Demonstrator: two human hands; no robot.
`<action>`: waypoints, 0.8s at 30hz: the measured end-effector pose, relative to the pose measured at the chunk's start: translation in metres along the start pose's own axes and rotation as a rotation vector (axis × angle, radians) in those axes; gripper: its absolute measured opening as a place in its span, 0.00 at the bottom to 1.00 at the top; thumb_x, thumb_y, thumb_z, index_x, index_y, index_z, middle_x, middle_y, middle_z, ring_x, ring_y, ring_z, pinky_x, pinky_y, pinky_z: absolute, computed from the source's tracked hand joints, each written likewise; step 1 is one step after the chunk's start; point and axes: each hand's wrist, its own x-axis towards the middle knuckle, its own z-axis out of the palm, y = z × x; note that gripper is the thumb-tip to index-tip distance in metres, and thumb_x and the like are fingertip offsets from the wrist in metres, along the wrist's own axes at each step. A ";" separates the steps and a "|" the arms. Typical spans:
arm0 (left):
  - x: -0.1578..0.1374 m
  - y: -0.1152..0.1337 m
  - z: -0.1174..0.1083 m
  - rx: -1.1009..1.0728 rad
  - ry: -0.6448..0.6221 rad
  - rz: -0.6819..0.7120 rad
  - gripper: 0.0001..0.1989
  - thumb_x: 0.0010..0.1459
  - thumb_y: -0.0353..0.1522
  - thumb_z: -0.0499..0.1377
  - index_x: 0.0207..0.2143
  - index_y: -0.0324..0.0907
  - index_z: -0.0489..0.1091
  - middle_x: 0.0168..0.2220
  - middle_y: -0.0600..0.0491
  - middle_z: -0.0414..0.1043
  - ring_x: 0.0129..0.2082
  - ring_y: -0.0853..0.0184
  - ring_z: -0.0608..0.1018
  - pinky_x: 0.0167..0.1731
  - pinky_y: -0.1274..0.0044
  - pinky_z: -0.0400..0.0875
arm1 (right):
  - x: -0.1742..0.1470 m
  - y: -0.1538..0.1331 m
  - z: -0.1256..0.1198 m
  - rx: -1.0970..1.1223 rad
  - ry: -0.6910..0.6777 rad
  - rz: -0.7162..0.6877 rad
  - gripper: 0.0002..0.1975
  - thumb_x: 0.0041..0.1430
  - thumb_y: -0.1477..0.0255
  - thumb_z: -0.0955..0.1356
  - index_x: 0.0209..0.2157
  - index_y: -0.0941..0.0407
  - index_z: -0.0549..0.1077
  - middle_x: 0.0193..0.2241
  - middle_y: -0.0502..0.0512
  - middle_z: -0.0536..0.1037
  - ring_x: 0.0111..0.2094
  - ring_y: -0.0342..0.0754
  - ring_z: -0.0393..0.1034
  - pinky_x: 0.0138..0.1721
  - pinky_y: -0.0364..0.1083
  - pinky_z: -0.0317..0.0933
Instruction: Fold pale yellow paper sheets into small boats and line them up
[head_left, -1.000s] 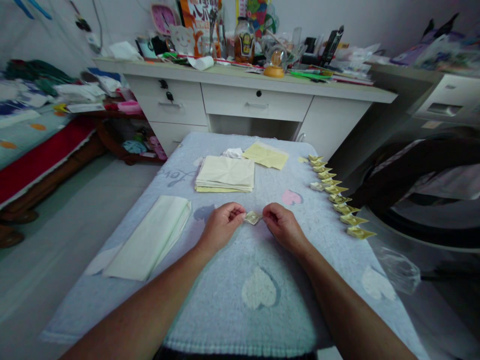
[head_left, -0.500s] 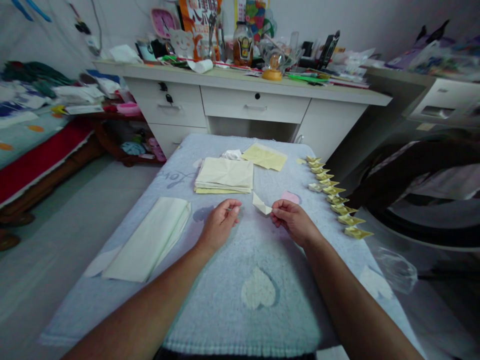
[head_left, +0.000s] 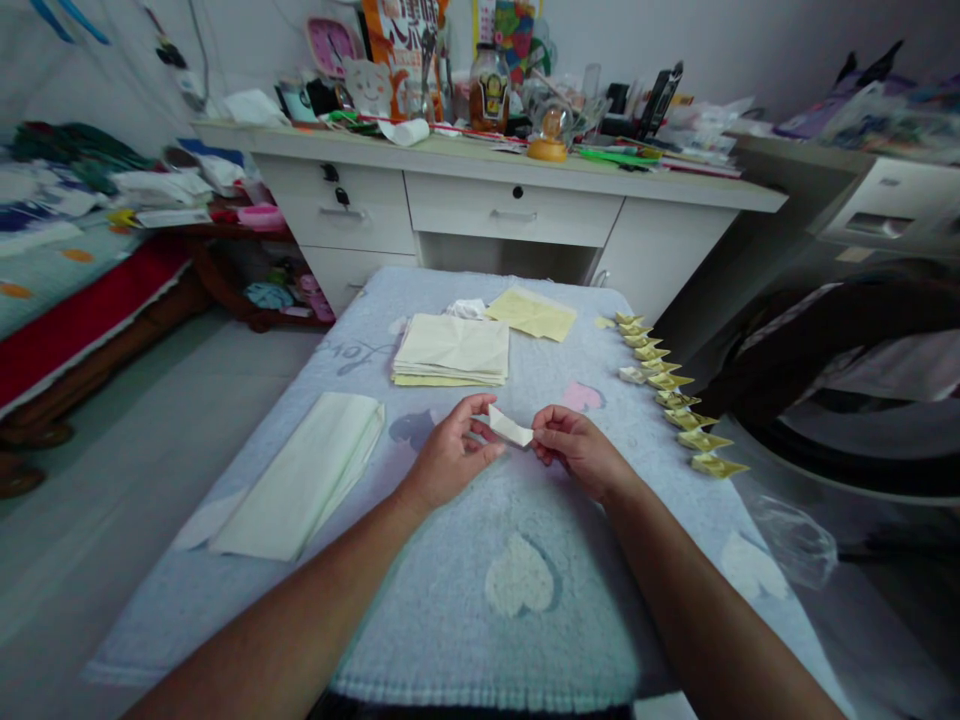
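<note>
A small pale folded paper boat (head_left: 510, 428) is raised above the cloth between my two hands. My right hand (head_left: 574, 445) pinches its right end between thumb and fingers. At its left end, my left hand (head_left: 454, 448) has thumb and fingers apart around the tip; whether a finger touches the paper I cannot tell. Beyond the hands lies a stack of cream paper sheets (head_left: 451, 348), with a yellow sheet (head_left: 534, 312) behind it to the right. Several yellow folded paper boats (head_left: 697, 440) stand in a row along the right edge, with a whiter one (head_left: 631, 375) beside them.
A blue patterned cloth (head_left: 450, 620) covers the table. On its left side lies a folded pale green paper bundle (head_left: 307, 475); a crumpled white tissue (head_left: 466, 309) sits behind the stack. Across the far side stands a cluttered white desk (head_left: 517, 215), and a front-loading washer (head_left: 870, 220) is at right.
My right hand has brought the paper boat a little left and down, tilting it flatter. My left hand has moved right and spread its fingers around the boat's left end.
</note>
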 end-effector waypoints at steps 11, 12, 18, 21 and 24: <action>0.003 -0.006 0.001 -0.077 0.038 -0.012 0.19 0.48 0.23 0.56 0.45 0.43 0.64 0.38 0.54 0.71 0.37 0.69 0.74 0.34 0.80 0.67 | 0.001 0.016 0.010 -0.249 0.010 -0.289 0.10 0.53 0.66 0.71 0.33 0.55 0.68 0.26 0.47 0.67 0.26 0.40 0.60 0.27 0.40 0.54; 0.002 -0.006 0.001 -0.065 0.039 -0.006 0.18 0.48 0.23 0.56 0.44 0.43 0.64 0.37 0.54 0.70 0.36 0.69 0.73 0.34 0.80 0.67 | 0.001 0.017 0.011 -0.250 0.011 -0.301 0.11 0.53 0.66 0.71 0.34 0.55 0.68 0.27 0.47 0.67 0.27 0.40 0.60 0.28 0.40 0.54; -0.001 0.000 0.001 0.080 0.070 0.076 0.14 0.53 0.24 0.54 0.42 0.43 0.66 0.37 0.54 0.70 0.37 0.69 0.73 0.37 0.80 0.67 | 0.000 0.019 0.019 -0.250 0.033 -0.298 0.09 0.53 0.68 0.70 0.33 0.55 0.68 0.27 0.48 0.68 0.28 0.41 0.61 0.30 0.41 0.55; -0.002 0.002 0.002 0.123 0.079 0.098 0.13 0.54 0.25 0.54 0.43 0.43 0.65 0.39 0.54 0.70 0.38 0.69 0.73 0.37 0.79 0.67 | -0.001 0.019 0.021 -0.266 0.053 -0.312 0.07 0.54 0.68 0.69 0.33 0.55 0.68 0.27 0.48 0.68 0.27 0.42 0.61 0.29 0.41 0.55; -0.004 0.004 0.003 0.129 0.087 0.103 0.18 0.54 0.25 0.55 0.48 0.44 0.64 0.43 0.52 0.70 0.40 0.69 0.74 0.40 0.78 0.68 | -0.005 0.017 0.023 -0.331 0.093 -0.344 0.06 0.55 0.69 0.68 0.34 0.55 0.69 0.27 0.48 0.69 0.27 0.42 0.62 0.29 0.41 0.56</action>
